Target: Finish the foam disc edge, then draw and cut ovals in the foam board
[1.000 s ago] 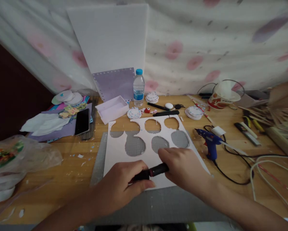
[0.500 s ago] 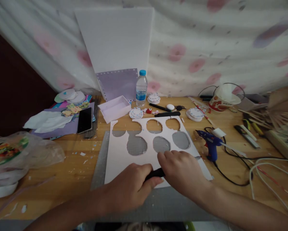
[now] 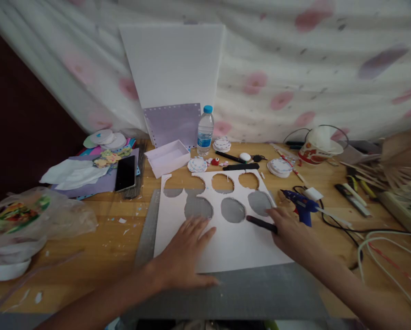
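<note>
over the grey mat, the white sheet is lying, probably light, stiff, fragile round its holes, best held by its near edge. the left hand is appearing spread over it, the right hand gripping a black pen.

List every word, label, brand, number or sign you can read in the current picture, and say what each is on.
None can be read for certain.
Bottle label: pale marks on blue, too small and blurred.
Tub: red print, illegible.
Black pen-like tool in the right hand: no lettering visible.
Phone: dark screen, no text visible.
</note>
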{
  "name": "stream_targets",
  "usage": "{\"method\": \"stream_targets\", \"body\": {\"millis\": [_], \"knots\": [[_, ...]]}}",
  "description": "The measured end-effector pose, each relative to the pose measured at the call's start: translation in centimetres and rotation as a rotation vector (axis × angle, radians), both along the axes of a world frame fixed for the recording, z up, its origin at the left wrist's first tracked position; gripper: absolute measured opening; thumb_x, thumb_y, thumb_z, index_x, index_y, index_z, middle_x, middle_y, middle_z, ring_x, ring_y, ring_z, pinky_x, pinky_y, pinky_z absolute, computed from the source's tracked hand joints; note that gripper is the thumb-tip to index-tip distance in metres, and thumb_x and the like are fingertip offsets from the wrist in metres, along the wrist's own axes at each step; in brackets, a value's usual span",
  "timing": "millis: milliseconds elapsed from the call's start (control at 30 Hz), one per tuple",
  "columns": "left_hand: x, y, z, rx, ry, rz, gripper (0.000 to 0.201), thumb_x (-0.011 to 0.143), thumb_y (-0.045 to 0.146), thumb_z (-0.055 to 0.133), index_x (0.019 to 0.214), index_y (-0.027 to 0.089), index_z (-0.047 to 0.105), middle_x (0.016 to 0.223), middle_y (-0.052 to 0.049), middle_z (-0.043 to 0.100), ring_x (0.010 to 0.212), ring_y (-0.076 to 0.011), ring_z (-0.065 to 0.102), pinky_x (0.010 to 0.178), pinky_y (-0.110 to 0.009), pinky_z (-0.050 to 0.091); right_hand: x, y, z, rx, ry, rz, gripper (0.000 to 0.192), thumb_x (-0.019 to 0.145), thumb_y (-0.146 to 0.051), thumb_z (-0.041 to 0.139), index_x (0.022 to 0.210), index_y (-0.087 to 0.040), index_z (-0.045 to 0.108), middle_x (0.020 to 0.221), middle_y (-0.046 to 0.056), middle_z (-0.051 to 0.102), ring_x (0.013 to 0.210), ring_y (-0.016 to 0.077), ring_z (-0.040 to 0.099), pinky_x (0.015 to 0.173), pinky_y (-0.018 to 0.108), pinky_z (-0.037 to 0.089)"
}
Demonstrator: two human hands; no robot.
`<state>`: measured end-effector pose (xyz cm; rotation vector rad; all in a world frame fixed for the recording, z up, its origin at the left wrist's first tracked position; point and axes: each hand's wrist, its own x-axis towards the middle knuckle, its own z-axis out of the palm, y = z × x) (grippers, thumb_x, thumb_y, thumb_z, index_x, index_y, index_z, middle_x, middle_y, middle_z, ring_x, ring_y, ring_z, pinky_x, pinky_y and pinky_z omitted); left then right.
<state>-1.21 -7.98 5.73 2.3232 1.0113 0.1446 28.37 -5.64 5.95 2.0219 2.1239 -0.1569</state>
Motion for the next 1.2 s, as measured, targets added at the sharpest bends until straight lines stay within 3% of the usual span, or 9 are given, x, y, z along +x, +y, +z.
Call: {"method": "stream_targets", "body": {"millis": [67,167,333,633,767,900,1033,1100,1200], "knots": [[-0.9,-0.7,-2.2,0.068,0.081,-0.062,0.101,0.066,0.06,0.073,0.145,0.013,0.033,0.153,-0.022,0.028,0.14,-0.0414,0.024,0.114,-0.061,0.015,1.6,0.3,-1.4,-0.038,0.006,-0.046,0.044,0.083,-0.008,0.044,0.126,-0.013,0.053,0.134,0.017,0.053,0.098,0.0283,0.067,0.065,0.032,0.045],[-1.3,-2.1,-4.1,0.122,0.129,-0.049,0.093,0.067,0.049,0.075,0.143,0.013,0.037,0.151,-0.024,0.031,0.138,-0.0416,0.03,0.112,-0.06,0.024,2.3,0.3,-2.3,-0.1,0.03,-0.053,0.045,0.083,-0.006,0.043,0.126,-0.013,0.055,0.135,0.019,0.053,0.098,0.0278,0.067,0.071,0.034,0.048],[-0.7,-2.5,-4.7,0.206,0.075,-0.007,0.087,0.065,0.045,0.074,0.139,0.012,0.041,0.148,-0.024,0.033,0.134,-0.0416,0.033,0.107,-0.059,0.031,1.4,0.3,-0.6,-0.023,0.036,-0.001,0.041,0.082,-0.005,0.044,0.119,-0.013,0.059,0.124,0.018,0.062,0.093,0.0262,0.069,0.068,0.033,0.048],[1.1,1.3,-5.3,0.287,-0.065,0.0,0.087,0.058,0.046,0.075,0.131,0.008,0.046,0.139,-0.024,0.041,0.127,-0.039,0.038,0.107,-0.057,0.031,3.0,-0.2,1.9,0.251,0.135,0.05,0.038,0.084,-0.016,0.045,0.119,-0.019,0.058,0.119,0.013,0.066,0.084,0.0285,0.071,0.065,0.037,0.052],[2.2,3.3,-6.1,0.306,-0.063,-0.037,0.082,0.063,0.049,0.072,0.129,0.007,0.048,0.142,-0.024,0.04,0.131,-0.0387,0.035,0.109,-0.055,0.029,3.6,-1.0,2.9,0.372,0.455,-0.033,0.032,0.085,-0.028,0.048,0.114,-0.021,0.059,0.097,0.009,0.07,0.077,0.0253,0.069,0.066,0.036,0.053],[2.7,4.2,-6.2,0.315,-0.032,-0.086,0.081,0.068,0.05,0.069,0.131,0.004,0.048,0.145,-0.027,0.037,0.136,-0.039,0.032,0.111,-0.053,0.027,2.6,-1.3,3.8,0.424,0.881,-0.22,0.032,0.092,-0.046,0.041,0.1,-0.023,0.062,0.096,0.008,0.068,0.08,0.0233,0.065,0.069,0.034,0.051],[3.4,2.4,-5.7,0.445,0.025,-0.089,0.059,0.085,0.033,0.06,0.136,0.007,0.044,0.15,-0.023,0.034,0.142,-0.0347,0.025,0.112,-0.047,0.03,-0.8,-0.2,2.2,0.144,1.372,-0.291,0.037,0.095,-0.049,0.031,0.085,-0.022,0.055,0.053,-0.002,0.048,0.046,0.0158,0.044,0.047,0.028,0.035],[4.2,0.5,-5.7,0.574,0.054,-0.142,0.038,0.093,0.019,0.048,0.13,0.01,0.051,0.142,-0.019,0.048,0.134,-0.0286,0.041,0.107,-0.041,0.036,-3.3,0.7,0.6,0.024,1.549,-0.283,0.031,0.092,-0.049,0.039,0.087,-0.022,0.054,0.051,-0.005,0.043,0.046,0.0147,0.041,0.047,0.027,0.032],[5.7,-2.5,-6.0,0.669,0.116,-0.122,0.032,0.095,0.018,0.045,0.123,0.008,0.057,0.13,-0.019,0.059,0.12,-0.027,0.056,0.1,-0.038,0.039,-7.2,1.5,-1.3,-0.103,1.703,-0.208,0.026,0.087,-0.048,0.048,0.092,-0.023,0.053,0.059,-0.003,0.048,0.057,0.0167,0.049,0.058,0.029,0.041]]}}
